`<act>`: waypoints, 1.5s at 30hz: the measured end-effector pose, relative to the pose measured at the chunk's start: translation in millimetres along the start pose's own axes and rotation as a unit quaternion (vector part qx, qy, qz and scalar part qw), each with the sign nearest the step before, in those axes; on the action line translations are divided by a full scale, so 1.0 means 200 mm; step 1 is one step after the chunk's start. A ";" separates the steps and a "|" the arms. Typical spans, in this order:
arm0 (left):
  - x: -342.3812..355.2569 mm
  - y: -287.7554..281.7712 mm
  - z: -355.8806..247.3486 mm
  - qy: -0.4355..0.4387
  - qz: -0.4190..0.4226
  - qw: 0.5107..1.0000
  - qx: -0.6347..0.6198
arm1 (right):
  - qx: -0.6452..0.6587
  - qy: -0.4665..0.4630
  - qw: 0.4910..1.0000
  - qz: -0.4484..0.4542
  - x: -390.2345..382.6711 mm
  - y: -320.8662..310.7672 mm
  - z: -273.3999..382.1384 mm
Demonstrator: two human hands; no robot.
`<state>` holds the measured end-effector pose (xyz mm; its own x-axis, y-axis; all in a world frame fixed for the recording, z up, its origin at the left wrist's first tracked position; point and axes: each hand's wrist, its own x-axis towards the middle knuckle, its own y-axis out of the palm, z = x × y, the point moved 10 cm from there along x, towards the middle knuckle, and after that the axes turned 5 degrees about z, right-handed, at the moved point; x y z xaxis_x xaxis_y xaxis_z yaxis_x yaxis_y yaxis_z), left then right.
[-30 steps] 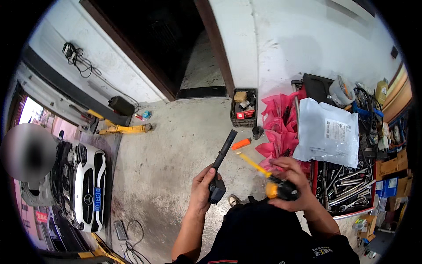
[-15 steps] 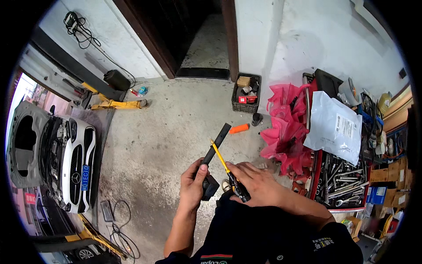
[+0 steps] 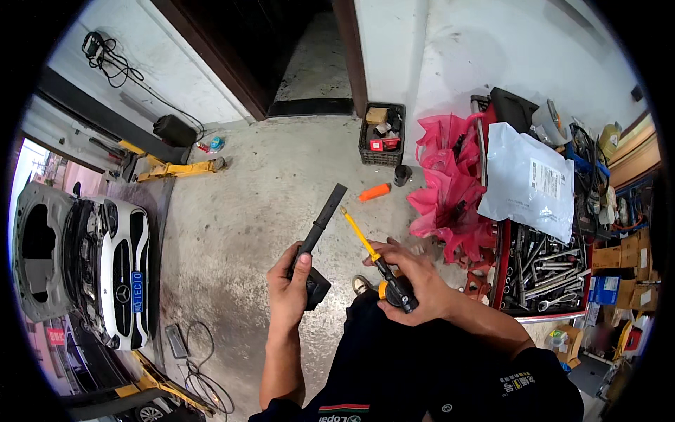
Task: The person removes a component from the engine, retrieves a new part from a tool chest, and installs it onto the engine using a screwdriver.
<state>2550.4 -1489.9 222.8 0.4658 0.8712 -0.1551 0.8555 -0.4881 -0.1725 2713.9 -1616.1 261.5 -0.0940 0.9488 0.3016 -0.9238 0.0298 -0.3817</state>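
Black long-stemmed part [image 3: 324,213] is in your left hand [image 3: 285,290], raised over the floor [image 3: 232,239] just left of the middle of the scene. Your fingers wrap it where the stem meets its blocky end, thumb pressed along it, and the stem points far and slightly right. Your right hand [image 3: 420,283] is curled around the dark handle of a yellow-shafted screwdriver [image 3: 361,235], whose tip points far and left, toward the stem. A round yellow piece [image 3: 382,290] shows beside that handle; from this view you cannot tell whether it belongs to the screwdriver or is a separate thing in your palm.

As for progress, you have both part and tool in hand, and the tip stands near the stem with a gap between. They do not touch, so tool work seems not under way at this moment; how much is left does not show.

Farther off, an orange tube [image 3: 375,191] lies on the floor near a black cup [image 3: 402,176] and a black crate [image 3: 382,157]. Right of you are pink wrapping [image 3: 444,204], a pale package [image 3: 524,184] and a red drawer [image 3: 500,281] of wrenches [image 3: 557,283].
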 end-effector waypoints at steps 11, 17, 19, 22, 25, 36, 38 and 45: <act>-0.04 0.14 0.16 -0.100 0.062 0.972 -0.202 | -0.041 -0.004 0.999 -0.029 -0.09 -0.03 0.02; -0.09 0.24 0.20 -0.144 0.115 0.921 -0.343 | -0.079 -0.006 0.997 -0.026 -0.12 -0.04 0.06; -0.12 0.29 0.23 -0.176 0.136 0.891 -0.396 | -0.084 -0.008 0.996 -0.025 -0.12 -0.03 0.07; -0.16 0.39 0.25 -0.213 0.186 0.831 -0.478 | -0.088 -0.008 0.996 -0.033 -0.14 -0.04 0.07; -0.19 0.44 0.31 -0.257 0.182 0.794 -0.521 | -0.093 -0.001 0.995 -0.033 -0.16 -0.03 0.05; -0.18 0.49 0.32 -0.287 0.177 0.771 -0.540 | -0.145 0.037 0.988 -0.050 -0.18 -0.06 -0.03; -0.16 0.49 0.34 -0.289 0.177 0.771 -0.540 | -0.141 0.021 0.988 -0.062 -0.18 -0.08 -0.02; -0.20 0.29 0.42 -0.236 0.086 0.688 -0.681 | -0.087 -0.045 0.985 -0.140 -0.19 -0.17 0.03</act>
<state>2562.2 -1556.6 137.6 0.7362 0.5352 -0.4143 0.3658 0.2003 0.9089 2747.2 -1655.8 268.1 0.1153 0.8645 0.4892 -0.8411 0.3469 -0.4150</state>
